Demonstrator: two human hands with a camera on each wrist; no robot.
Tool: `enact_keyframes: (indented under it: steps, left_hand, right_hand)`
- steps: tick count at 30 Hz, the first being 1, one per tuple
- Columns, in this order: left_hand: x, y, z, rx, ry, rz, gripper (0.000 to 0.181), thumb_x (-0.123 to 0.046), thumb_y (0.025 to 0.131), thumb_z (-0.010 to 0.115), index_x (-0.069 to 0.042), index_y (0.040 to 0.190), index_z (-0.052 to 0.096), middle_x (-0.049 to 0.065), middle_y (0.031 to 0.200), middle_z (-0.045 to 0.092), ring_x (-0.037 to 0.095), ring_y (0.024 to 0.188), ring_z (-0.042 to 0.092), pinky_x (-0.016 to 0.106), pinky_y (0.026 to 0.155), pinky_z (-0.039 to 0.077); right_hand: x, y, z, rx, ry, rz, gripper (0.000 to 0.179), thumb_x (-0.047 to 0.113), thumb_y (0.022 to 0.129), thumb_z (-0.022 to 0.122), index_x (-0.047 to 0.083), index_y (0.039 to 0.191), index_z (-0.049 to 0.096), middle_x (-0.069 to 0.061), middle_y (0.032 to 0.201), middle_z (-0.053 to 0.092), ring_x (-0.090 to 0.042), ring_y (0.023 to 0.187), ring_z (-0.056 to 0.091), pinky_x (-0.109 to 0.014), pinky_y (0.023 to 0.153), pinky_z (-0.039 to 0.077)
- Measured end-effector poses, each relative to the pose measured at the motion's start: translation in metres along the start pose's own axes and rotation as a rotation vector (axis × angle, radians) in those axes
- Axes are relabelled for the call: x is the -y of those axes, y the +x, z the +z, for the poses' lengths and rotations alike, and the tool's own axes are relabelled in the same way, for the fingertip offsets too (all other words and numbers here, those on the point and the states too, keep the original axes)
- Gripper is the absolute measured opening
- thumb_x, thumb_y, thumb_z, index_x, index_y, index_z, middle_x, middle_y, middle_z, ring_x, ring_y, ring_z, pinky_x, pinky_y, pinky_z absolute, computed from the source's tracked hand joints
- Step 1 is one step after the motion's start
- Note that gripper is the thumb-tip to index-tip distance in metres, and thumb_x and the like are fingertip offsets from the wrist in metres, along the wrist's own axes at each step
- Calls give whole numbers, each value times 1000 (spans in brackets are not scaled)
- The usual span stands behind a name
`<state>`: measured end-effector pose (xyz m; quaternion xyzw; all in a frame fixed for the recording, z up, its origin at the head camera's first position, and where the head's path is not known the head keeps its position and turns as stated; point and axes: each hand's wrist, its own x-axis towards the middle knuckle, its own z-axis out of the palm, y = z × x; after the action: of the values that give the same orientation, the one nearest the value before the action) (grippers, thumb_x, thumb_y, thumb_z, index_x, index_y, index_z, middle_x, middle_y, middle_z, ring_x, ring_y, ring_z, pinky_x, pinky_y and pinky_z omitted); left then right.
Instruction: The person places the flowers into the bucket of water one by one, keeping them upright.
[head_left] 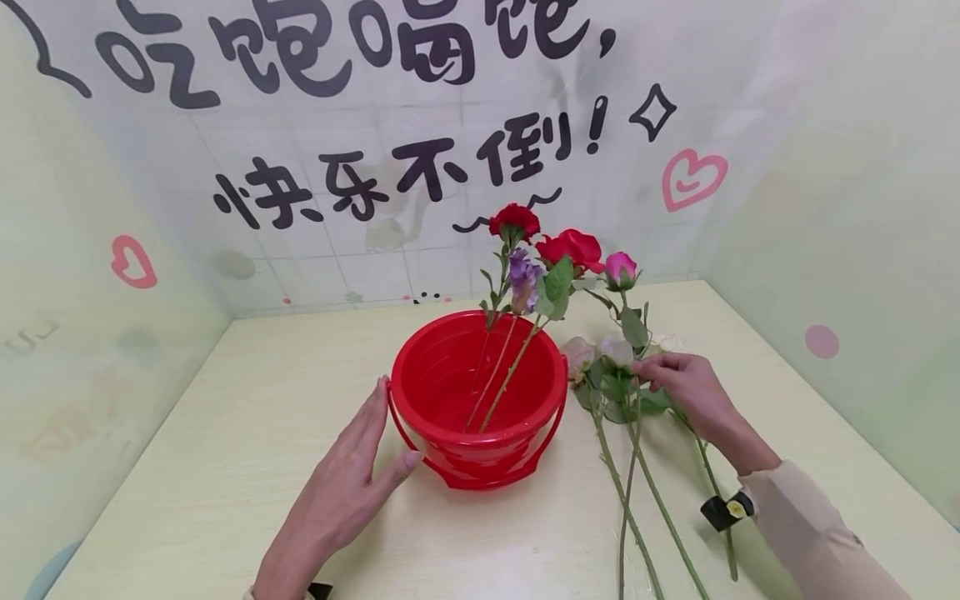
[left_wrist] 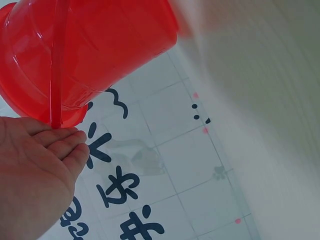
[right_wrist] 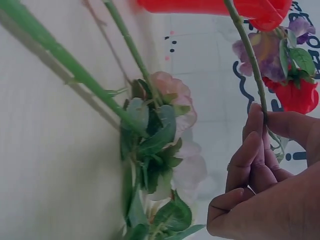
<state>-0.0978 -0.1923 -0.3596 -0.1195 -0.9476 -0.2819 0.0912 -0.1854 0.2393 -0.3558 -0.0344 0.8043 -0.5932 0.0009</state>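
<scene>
A red plastic bucket (head_left: 480, 458) stands on the table, its handle hanging down. My left hand (head_left: 337, 483) has its fingers straight, the tips touching the bucket's left side by the handle joint; the left wrist view also shows the handle (left_wrist: 57, 75) at those fingertips. Inside the bucket lean a red carnation (head_left: 514, 221), a purple flower (head_left: 523, 279) and a red rose (head_left: 572, 250). To the right, my right hand (head_left: 693, 392) pinches the stem (right_wrist: 250, 55) of a magenta rose (head_left: 620, 271) between thumb and fingers, holding it upright beside the bucket.
Pale flowers, among them a pinkish one (right_wrist: 174, 97) and a whitish one (right_wrist: 189, 170), lie on the table right of the bucket, stems toward the front. A lettered backdrop (head_left: 420, 175) rises behind the table (head_left: 262, 417), with a side panel (head_left: 847, 250) on the right.
</scene>
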Motion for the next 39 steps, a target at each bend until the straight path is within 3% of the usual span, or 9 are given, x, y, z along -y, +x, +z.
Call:
enact_keyframes:
  steps: [4, 9, 16, 27, 39]
  left_hand:
    - [-1, -1, -1, 0, -3, -4, 94, -59, 98, 60, -24, 168, 7, 8, 171, 19, 40, 151, 29, 65, 100, 48]
    - [-3, -1, -2, 4, -5, -5, 94, -60, 99, 59, -24, 168, 7, 8, 171, 19, 40, 151, 29, 65, 101, 48]
    - [-2, -1, -1, 6, 0, 1, 95, -61, 98, 59, -23, 168, 8, 8, 171, 20, 40, 151, 29, 65, 99, 49]
    - [-1, -2, 0, -3, -2, 6, 94, -61, 98, 59, -24, 168, 7, 7, 171, 19, 40, 151, 29, 65, 101, 48]
    - [-1, -2, -1, -4, 7, 10, 95, -61, 98, 60, -24, 168, 7, 8, 171, 20, 39, 151, 29, 65, 100, 48]
  right_hand:
    - [7, 0, -3, -3, 63, -21, 16, 16, 105, 63, 9, 96, 74, 5, 89, 71, -14, 84, 58, -28, 84, 47]
    - [17, 0, -3, -10, 217, -72, 20, 14, 105, 63, 15, 89, 75, 7, 83, 67, -11, 77, 56, -22, 70, 49]
    - [30, 0, 0, 8, 424, -100, 21, 12, 104, 64, 13, 87, 76, 3, 80, 66, -9, 71, 51, -19, 62, 45]
    - [53, -1, 9, 40, 646, -161, 22, 10, 105, 61, 7, 90, 76, -1, 83, 66, -13, 73, 48, -21, 65, 44]
    - [80, 3, 20, -23, 780, -169, 21, 12, 105, 62, 8, 89, 74, -1, 82, 66, -13, 78, 53, -22, 68, 40]
